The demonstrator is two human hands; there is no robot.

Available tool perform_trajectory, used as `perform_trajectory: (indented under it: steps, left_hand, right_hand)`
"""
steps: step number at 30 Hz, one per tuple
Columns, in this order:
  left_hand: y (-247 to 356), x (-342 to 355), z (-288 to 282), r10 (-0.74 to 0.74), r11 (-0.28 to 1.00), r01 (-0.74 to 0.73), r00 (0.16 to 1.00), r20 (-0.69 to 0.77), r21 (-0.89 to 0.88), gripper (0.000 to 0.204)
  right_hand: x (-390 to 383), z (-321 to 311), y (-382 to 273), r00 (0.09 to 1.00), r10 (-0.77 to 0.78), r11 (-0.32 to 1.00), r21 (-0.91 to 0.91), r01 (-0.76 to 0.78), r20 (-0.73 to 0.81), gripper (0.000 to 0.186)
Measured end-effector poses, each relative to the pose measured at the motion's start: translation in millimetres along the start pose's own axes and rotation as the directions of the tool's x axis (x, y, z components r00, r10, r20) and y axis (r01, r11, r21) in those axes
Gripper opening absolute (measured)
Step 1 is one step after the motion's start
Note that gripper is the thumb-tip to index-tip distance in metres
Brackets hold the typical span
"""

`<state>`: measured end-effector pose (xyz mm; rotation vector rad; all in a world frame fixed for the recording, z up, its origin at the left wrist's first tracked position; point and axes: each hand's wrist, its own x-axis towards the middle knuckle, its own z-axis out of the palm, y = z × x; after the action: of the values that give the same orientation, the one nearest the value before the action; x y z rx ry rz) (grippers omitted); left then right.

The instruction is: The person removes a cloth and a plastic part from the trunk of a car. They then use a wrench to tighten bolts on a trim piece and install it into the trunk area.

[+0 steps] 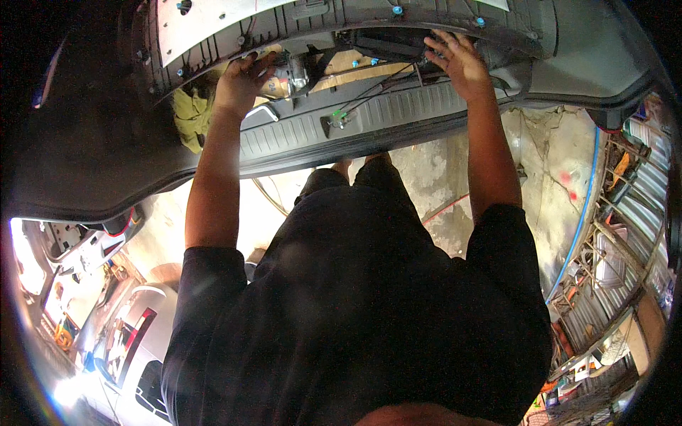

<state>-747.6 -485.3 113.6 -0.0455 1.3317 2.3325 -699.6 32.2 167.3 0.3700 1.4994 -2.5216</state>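
A large dark plastic trim panel (305, 27), ribbed and fitted with blue clips, spans the top of the view with a pale sheet on it. My left hand (242, 84) is raised at its near edge on the left, fingers apart and partly in shadow. Farther right, my right hand (460, 65) is at the same edge with its fingers spread. Neither hand shows a closed grip; whether the fingertips bear on the panel is hard to tell. Below the panel lies a car's ribbed rear sill (398, 106), with a latch (339, 119) at its middle.
A yellow-green cloth (190, 117) lies left of my left hand. Dark car trim (92, 142) curves along the left. Behind are a silver car (149, 355) and a bright lamp (69, 390). On the right, a blue hose (579, 220) runs past cluttered racks (625, 234).
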Motion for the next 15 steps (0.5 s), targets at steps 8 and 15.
perform_trajectory:
  steps: [8,15]
  left_hand:
    - [-55.4,-11.7,55.4,-0.216,0.554,0.286,0.956,-0.197,0.782,0.04]
    - [-128.8,62.7,74.3,0.015,-0.105,-0.211,0.977,0.214,0.972,0.034]
  right_hand:
    - [51.6,-6.8,134.0,0.662,0.499,0.861,0.236,-0.45,-0.559,0.051]
    - [151.9,-68.6,122.9,0.892,0.021,0.874,0.442,0.202,-0.451,0.035]
